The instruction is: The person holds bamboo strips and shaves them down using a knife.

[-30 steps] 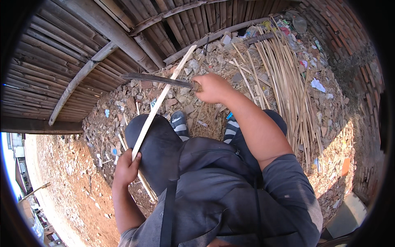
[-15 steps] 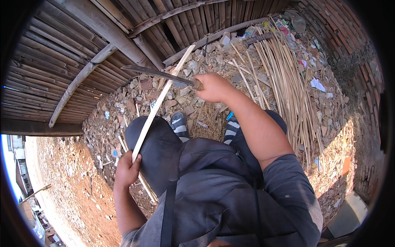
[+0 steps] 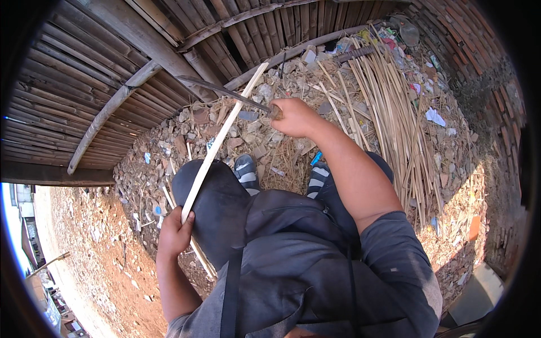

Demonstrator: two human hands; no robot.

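Note:
Closed around the lower end of a long, pale bamboo strip (image 3: pixel 209 159) is my left hand (image 3: pixel 176 230), beside my left knee. The strip slants up and away to the right, passing over that knee. In front of me my right hand (image 3: pixel 294 118) grips the handle of a machete (image 3: pixel 246 100). Its dark, narrow blade points left and crosses the strip near the far end. Whether the edge touches the strip or passes just over it, I cannot tell.
A large heap of split bamboo strips (image 3: pixel 389 124) lies at the right. Rubble and stones (image 3: pixel 248 127) cover the ground around my sandals (image 3: pixel 246 170). A bamboo slat wall (image 3: pixel 84 84) rises at the left, a brick wall (image 3: pixel 473 45) at the far right.
The machete has shifted slightly right, and its blade tip now sits a little higher. My left hand and the strip have stayed nearly still.

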